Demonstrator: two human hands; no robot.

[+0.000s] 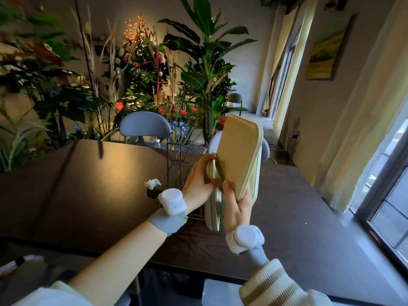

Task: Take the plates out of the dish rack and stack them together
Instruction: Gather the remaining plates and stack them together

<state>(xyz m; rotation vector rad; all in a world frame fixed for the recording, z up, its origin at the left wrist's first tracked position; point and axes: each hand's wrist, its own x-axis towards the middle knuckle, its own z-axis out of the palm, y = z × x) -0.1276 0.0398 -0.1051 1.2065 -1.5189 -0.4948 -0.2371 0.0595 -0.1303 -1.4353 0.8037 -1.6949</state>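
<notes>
Two cream rectangular plates with rounded corners are held together, tilted up above the table. My right hand grips them at their lower corner, thumb on the front face. My left hand holds the top edge of another cream plate that stands upright in the wire dish rack. More plates stand on edge in the rack's near end, below my hands. Both wrists carry white bands.
The dark wooden table spreads to the left and right of the rack. A crumpled white tissue on a small dark object lies left of the rack. Grey chairs and many plants stand behind. A window is at right.
</notes>
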